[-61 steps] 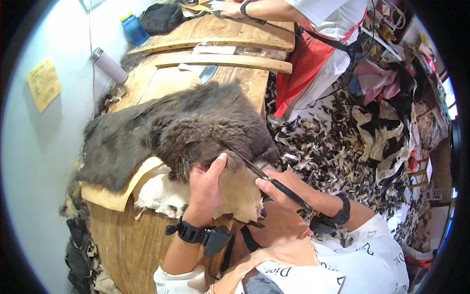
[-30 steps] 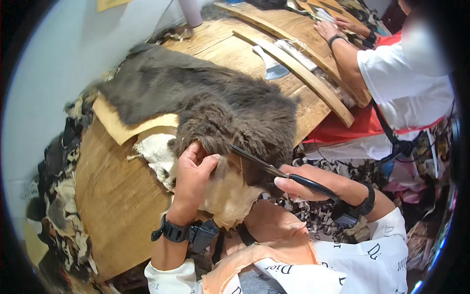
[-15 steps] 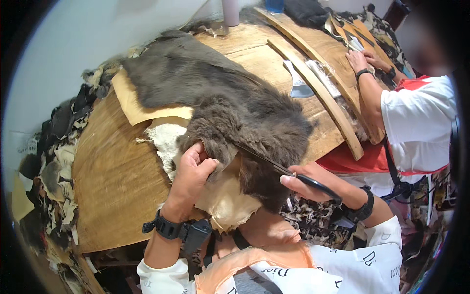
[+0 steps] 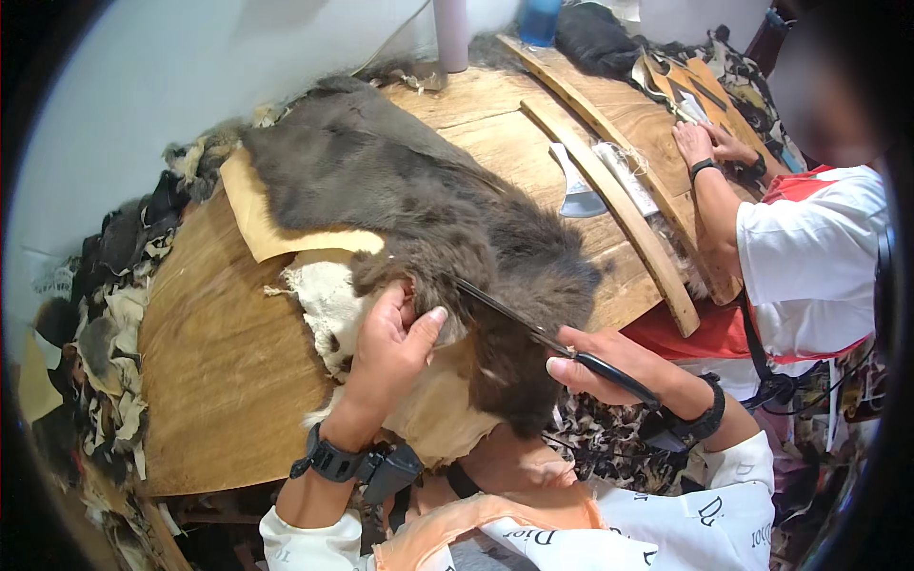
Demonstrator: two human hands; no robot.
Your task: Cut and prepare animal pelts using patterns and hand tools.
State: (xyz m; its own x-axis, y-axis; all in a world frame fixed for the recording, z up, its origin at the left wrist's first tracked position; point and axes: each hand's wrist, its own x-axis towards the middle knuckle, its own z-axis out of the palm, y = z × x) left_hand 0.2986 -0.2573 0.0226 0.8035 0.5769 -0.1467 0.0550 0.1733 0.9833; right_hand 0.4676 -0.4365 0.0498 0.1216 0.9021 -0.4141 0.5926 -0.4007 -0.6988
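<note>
A large dark brown fur pelt (image 4: 419, 205) lies spread across the wooden tabletop (image 4: 219, 352), its near end hanging over the tabletop's front edge toward the person. This pelt serves as the reference for all positions below.

The left hand (image 4: 390, 347) rests on the pelt's near end, fingers (image 4: 424, 328) curled and pinching a fold of fur at the edge, where the pale leather underside (image 4: 428, 409) shows below. A dark wristband with a small black device sits on that wrist.

The right hand (image 4: 595, 366) is to the right of the pelt's hanging end. Its fingers are closed around the black handle of a long thin blade (image 4: 514, 319), which runs up and to the left, its tip lying in the fur just beside the left hand's thumb. Whether the tool is a knife or a comb cannot be told.

Under the pelt's left side lies a tan paper pattern (image 4: 252, 219), and just beside it a scrap of whitish fleece (image 4: 319, 295).

Beyond the pelt, to the right, two curved wooden slats (image 4: 619, 205) lie on the tabletop, with a broad metal blade (image 4: 579, 190) between them. A second person in a white shirt and red apron (image 4: 809, 257) stands further right, both hands on the far board.

Left of the pelt, fur offcuts (image 4: 105, 314) are heaped past the tabletop's edge.
</note>
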